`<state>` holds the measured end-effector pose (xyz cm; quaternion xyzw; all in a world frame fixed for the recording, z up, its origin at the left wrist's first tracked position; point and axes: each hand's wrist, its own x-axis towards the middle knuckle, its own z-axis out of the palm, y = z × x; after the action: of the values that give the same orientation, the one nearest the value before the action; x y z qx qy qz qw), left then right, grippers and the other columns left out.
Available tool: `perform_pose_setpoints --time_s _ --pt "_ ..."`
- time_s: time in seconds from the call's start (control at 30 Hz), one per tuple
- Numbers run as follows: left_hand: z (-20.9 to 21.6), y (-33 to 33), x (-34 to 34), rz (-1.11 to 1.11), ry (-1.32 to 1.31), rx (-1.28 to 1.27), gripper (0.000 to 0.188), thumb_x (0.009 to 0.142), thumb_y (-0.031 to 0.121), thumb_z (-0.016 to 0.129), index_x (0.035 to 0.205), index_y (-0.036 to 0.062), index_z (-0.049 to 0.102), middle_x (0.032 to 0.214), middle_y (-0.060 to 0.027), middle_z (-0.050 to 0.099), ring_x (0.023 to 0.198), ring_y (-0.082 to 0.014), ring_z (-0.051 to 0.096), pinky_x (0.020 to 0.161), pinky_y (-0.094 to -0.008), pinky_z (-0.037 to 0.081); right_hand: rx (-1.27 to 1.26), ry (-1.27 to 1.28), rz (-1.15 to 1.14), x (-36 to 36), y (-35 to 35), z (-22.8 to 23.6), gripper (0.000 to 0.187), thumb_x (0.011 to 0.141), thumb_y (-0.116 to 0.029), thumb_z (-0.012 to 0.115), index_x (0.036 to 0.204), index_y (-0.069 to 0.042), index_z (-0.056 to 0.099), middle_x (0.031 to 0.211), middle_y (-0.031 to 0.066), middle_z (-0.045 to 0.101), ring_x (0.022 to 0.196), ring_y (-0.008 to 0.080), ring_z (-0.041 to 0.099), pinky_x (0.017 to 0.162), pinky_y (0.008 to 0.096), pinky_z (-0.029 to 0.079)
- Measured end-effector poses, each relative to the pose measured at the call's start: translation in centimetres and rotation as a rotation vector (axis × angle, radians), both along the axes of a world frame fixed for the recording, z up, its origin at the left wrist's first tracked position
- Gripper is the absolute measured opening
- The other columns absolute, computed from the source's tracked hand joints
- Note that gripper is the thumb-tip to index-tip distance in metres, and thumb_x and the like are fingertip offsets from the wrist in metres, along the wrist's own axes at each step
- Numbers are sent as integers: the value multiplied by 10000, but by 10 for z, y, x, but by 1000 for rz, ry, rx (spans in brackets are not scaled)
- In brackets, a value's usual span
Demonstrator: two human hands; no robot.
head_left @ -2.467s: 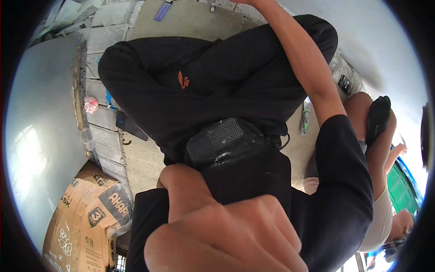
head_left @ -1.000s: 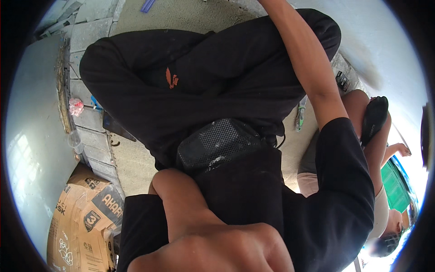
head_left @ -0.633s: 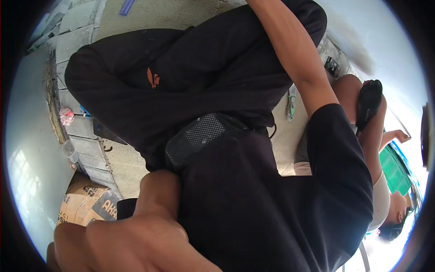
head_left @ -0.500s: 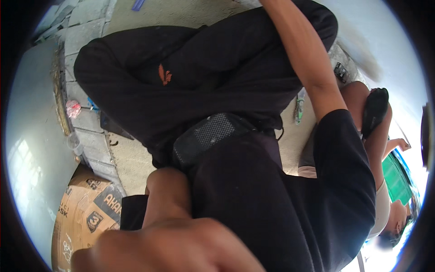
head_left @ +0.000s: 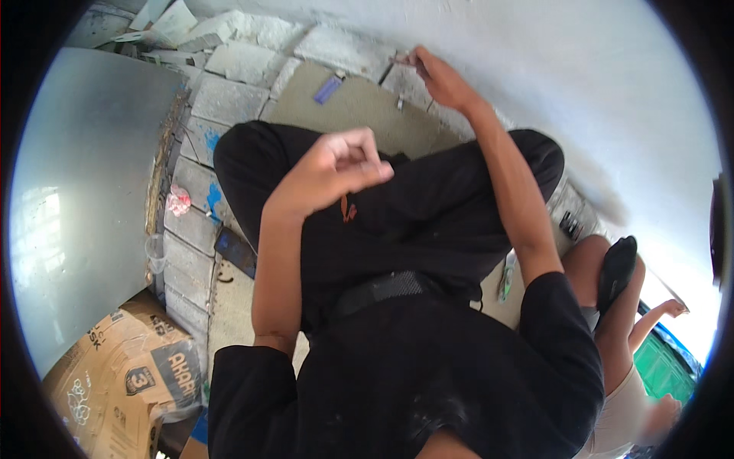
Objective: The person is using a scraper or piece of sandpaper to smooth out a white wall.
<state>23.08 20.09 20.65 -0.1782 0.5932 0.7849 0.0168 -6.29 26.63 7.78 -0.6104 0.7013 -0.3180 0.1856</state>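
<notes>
My left hand is raised above my lap, over the black trousers. Its fingers are curled in with the thumb beside them, and I see nothing in the grip. Farther off to the right, my right hand reaches past my knee to the grey paving blocks at the foot of the wall. Its fingertips are pinched together around something small and thin that I cannot make out. A purple flat object lies on the beige mat between the two hands' far sides, touched by neither.
At left stand a grey panel and a cardboard box. A dark phone, a clear plastic cup and a crumpled pink wrapper lie nearby. A green-and-clear item is right of my lap. Another person sits at right, beside the white wall.
A hand that was close to the camera is gone from there, and my left hand is now above my lap. The view has tilted up, bringing my right hand fully into sight.
</notes>
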Motion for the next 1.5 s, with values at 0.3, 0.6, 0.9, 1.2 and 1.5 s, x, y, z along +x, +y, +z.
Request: perform_pose_setpoints --time_s 0.3,0.6,0.9,1.2,1.5 --pt "-122 -128 -46 835 -81 313 185 888 216 632 770 114 532 623 45 421 476 -67 316 488 -244 285 -248 260 -193 21 -16 22 254 905 116 434 1139 28 476 1257 211 546 1183 411 508 988 420 428" --pt "-133 -126 -75 1045 29 472 194 895 229 612 783 77 565 633 30 452 503 -68 389 430 -256 295 -102 568 -64 15 -61 27 146 904 88 399 1014 28 475 1350 217 526 1352 378 412 1133 452 339" --pt "-137 -138 -78 1176 75 532 200 907 194 587 753 84 521 614 27 441 483 -76 382 439 -262 294 -59 605 93 55 -221 4 331 990 -47 341 1298 36 431 1484 179 418 1426 316 321 1192 403 257" --pt "-143 -135 -93 1174 63 479 293 942 180 567 700 70 442 661 15 438 580 -84 381 560 -290 335 -71 897 92 59 -322 -26 274 983 -63 380 1236 4 461 1582 129 270 1464 255 264 1204 385 246" --pt "-144 -134 -85 1245 21 439 285 933 166 565 702 83 419 664 13 434 619 -87 379 583 -289 332 -132 960 -33 73 -298 -34 261 964 -84 425 1201 5 488 1566 131 308 1456 236 286 1198 370 260"
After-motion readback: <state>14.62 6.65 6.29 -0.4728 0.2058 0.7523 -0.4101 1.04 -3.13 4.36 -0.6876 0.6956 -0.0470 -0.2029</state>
